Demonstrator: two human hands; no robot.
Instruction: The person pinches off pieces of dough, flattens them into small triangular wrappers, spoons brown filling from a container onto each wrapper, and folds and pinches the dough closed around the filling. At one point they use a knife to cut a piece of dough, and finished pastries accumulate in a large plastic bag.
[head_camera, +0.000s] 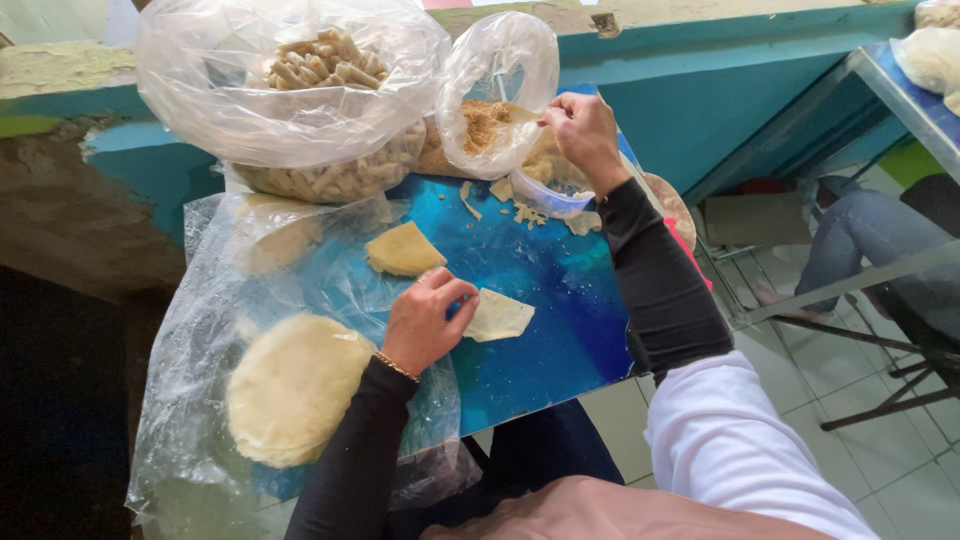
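A large clear bag (300, 100) holds rolled sticks; a smaller bag (495, 95) holds brown crumbs. Your right hand (583, 130) pinches a scoop inside it; your left hand's (425, 320) fingers press a wrapper piece (497, 316) flat on the blue desk (540, 290).

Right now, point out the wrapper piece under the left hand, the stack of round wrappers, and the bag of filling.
wrapper piece (500, 316), head view, its middle.
stack of round wrappers (290, 390), head view, top sheet.
bag of filling (487, 125), head view, brown filling inside.
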